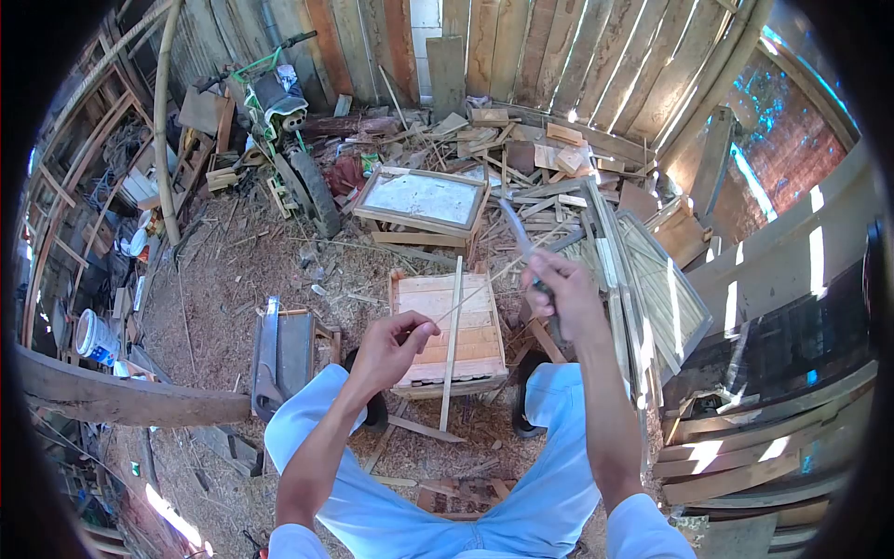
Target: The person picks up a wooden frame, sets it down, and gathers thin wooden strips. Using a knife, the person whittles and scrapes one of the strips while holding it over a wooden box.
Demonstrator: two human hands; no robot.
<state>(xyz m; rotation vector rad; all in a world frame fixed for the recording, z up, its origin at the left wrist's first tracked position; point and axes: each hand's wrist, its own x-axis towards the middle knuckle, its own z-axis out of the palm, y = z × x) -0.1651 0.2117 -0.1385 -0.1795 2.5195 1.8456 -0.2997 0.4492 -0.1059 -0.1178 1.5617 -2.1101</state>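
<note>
My left hand [396,349] is closed in a pinch at the end of a thin wooden strip [475,293], which slants up to the right toward the blade. In my right hand [566,287] is a knife [515,224], its blade pointing up and away and its dark handle wrapped by my fingers. Below and between both hands stands a wooden box [475,340] with a slatted top. Across it leans a longer, flat wooden stick [453,345], its lower end near a scrap on the ground. Whether the blade touches the strip I cannot tell.
A handsaw [269,340] leans on a low dark-topped stool [296,349] at left. Ahead are a framed panel [419,198], heaped wood scraps [549,158] and a small motorbike [298,158]. Framed slats [666,284] stand at right. Shavings cover the ground.
</note>
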